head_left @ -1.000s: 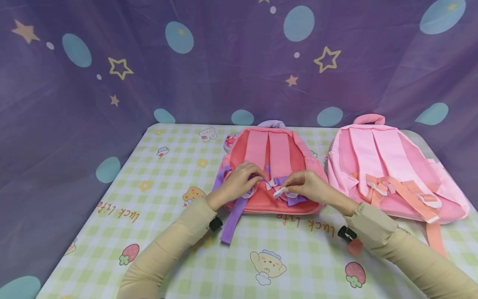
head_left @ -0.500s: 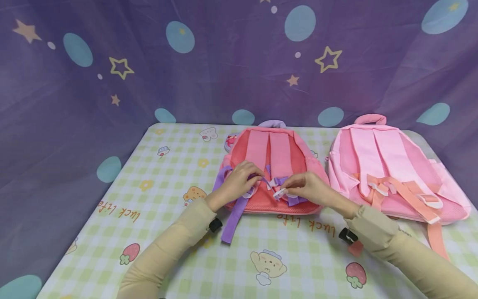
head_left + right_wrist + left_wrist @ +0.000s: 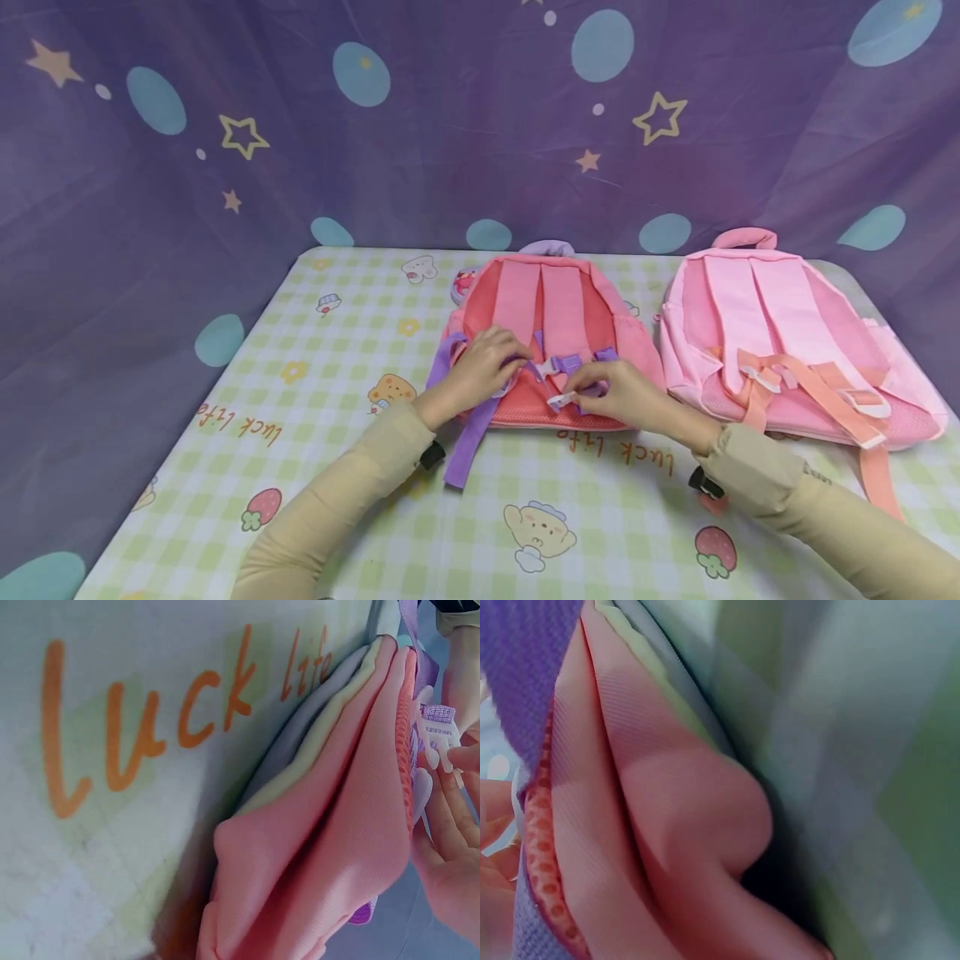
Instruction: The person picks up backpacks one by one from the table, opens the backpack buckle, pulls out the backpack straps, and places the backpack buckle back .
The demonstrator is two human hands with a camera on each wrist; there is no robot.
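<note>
A coral-pink backpack (image 3: 513,287) lies back-side up on the table, with its shoulder straps facing up and purple webbing straps (image 3: 467,446) at its lower end. My left hand (image 3: 487,362) is over its lower left part and pinches a purple strap between thumb and fingers. In my right hand (image 3: 615,390), thumb and fingers pinch a white plastic buckle (image 3: 560,401); the right wrist view also shows this buckle (image 3: 436,742), with purple webbing through it. Another buckle, white and purple (image 3: 562,365), sits between the hands. Most of my left fingertips are hidden in the left wrist view.
To the right lies a lighter pink backpack (image 3: 795,333) with orange straps, close beside the coral one. A green-and-white checked cloth (image 3: 360,517) covers the table. Behind hangs a purple curtain (image 3: 450,150) with stars and blue ovals.
My right hand has shifted slightly down, and the white buckle in it has lowered. A purple strap now bulges up above the right hand. The left hand has hardly moved.
</note>
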